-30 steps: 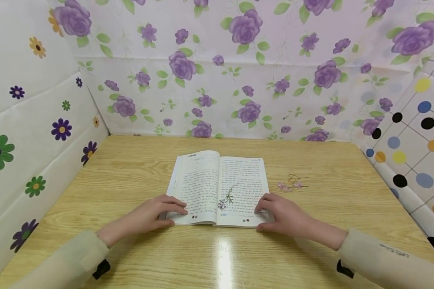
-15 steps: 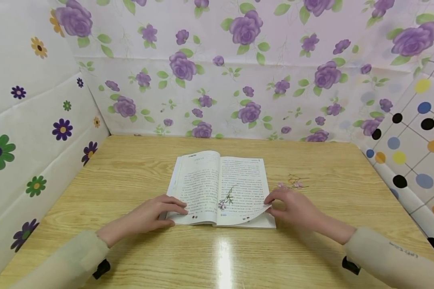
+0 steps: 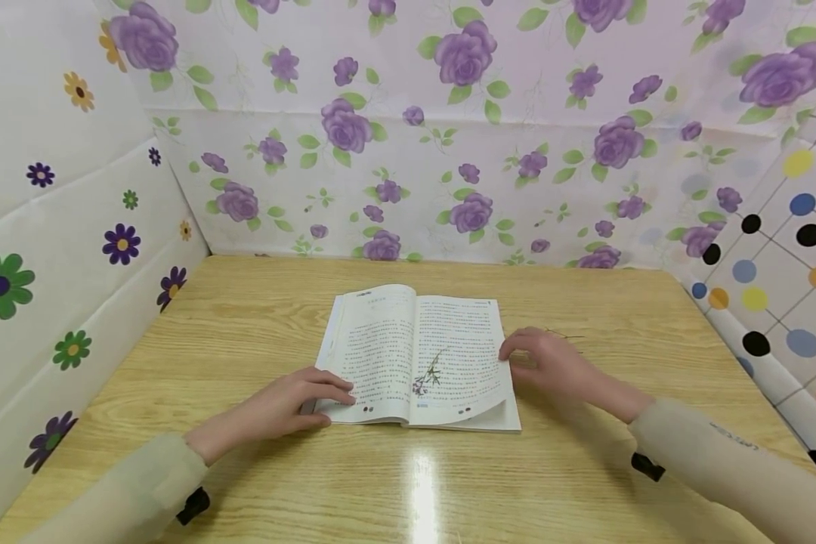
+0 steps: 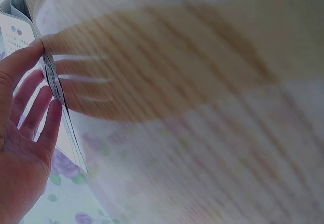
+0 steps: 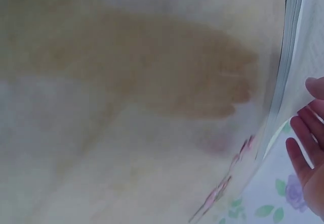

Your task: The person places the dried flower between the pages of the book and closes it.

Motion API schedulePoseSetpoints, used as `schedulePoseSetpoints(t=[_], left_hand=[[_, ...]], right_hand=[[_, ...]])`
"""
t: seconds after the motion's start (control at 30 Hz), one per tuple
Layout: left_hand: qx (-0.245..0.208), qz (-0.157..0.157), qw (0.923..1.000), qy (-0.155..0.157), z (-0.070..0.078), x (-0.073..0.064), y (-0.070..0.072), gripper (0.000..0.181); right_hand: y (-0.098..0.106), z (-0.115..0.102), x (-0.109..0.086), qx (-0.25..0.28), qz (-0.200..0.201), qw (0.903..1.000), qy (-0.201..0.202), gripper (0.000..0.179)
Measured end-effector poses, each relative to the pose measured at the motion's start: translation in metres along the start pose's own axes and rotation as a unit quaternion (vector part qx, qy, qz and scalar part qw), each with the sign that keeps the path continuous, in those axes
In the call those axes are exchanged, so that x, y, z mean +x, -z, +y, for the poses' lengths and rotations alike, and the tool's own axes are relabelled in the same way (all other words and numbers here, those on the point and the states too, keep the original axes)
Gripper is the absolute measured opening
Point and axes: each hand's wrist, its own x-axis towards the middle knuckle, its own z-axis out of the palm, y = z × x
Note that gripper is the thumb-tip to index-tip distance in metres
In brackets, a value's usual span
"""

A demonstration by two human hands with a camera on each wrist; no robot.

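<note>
An open book [image 3: 459, 325] of printed pages lies on the wooden table. My left hand [image 3: 289, 404] rests at its lower left corner, fingers extended over the left page; the left wrist view shows the thumb and fingers against the book's edge [image 4: 51, 77]. My right hand [image 3: 551, 369] is at the right page's outer edge, fingertips touching it, thumb apart from the fingers. That page's lower right corner curls up off the sheets below. A small flower sprig [image 3: 430, 372] lies on the right page near the spine.
A second, pink-flowered sprig [image 5: 223, 188] lies on the table right of the book, mostly hidden behind my right hand in the head view. Floral cloth [image 3: 408, 181] stands behind the table [image 3: 258, 302]; patterned sheets flank both sides.
My right hand pinched and lifted the right page's lower corner, then slid up along the page's outer edge. The corner now curls upward without being pinched. My left hand has stayed in place.
</note>
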Motion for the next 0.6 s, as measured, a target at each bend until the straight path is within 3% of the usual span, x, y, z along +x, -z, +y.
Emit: schedulePoseSetpoints(t=[0.27, 0.6], left_hand=[[-0.006, 0.0, 1.0, 0.0, 0.001, 0.001, 0.0, 0.037], [-0.008, 0.0, 1.0, 0.003, 0.0, 0.0, -0.001, 0.037]], right_hand=[[0.007, 0.02, 0.024, -0.002, 0.034, 0.9978, 0.058, 0.02], [0.024, 0.02, 0.056, -0.008, 0.047, 0.9943, 0.096, 0.018]])
